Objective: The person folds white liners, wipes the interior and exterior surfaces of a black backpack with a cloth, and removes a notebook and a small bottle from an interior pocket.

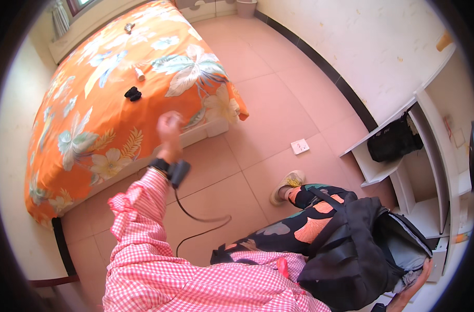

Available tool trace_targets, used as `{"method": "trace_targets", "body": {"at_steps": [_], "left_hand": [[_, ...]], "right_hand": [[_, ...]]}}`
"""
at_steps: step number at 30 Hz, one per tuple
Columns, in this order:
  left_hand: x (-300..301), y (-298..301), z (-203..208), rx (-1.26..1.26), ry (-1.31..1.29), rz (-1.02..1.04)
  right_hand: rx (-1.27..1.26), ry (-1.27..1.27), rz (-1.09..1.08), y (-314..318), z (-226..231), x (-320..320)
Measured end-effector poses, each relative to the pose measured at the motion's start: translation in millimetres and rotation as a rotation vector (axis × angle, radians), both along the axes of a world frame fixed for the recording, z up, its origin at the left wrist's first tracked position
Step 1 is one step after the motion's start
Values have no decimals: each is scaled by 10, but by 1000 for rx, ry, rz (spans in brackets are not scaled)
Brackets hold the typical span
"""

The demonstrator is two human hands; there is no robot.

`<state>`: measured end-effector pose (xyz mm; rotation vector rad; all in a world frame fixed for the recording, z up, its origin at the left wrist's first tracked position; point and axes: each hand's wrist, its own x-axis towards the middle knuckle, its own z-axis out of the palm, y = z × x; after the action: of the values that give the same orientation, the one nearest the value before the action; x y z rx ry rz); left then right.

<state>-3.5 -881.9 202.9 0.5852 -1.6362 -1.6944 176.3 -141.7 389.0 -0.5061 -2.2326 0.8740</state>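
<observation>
My left hand is held out near the bed's front edge, blurred by motion, so I cannot make out its fingers. That wrist wears a dark band with a black box and a hanging cable. At the lower right, my right hand grips the rim of a black backpack, whose mouth gapes and shows a grey lining. The backpack rests against my patterned trousers. On the bed beyond my left hand lie a small black bundle of cloth and a small pale bottle.
An orange floral sheet covers the bed; a small dark-and-light item lies farther back. A white square plate lies on the pink tiles. White shelving at right holds a black bag. A bin stands far back.
</observation>
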Motion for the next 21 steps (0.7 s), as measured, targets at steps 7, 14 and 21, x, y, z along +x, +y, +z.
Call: {"method": "trace_targets", "body": {"at_steps": [7, 14, 21], "left_hand": [[136, 1710, -291, 167, -224, -819], [194, 2210, 388, -273, -40, -1103], [-581, -30, 376, -1426, -135, -79]], "right_hand": [[162, -74, 81, 84, -60, 180], [167, -112, 115, 170, -150, 196], [199, -105, 126, 86, -160, 193]]}}
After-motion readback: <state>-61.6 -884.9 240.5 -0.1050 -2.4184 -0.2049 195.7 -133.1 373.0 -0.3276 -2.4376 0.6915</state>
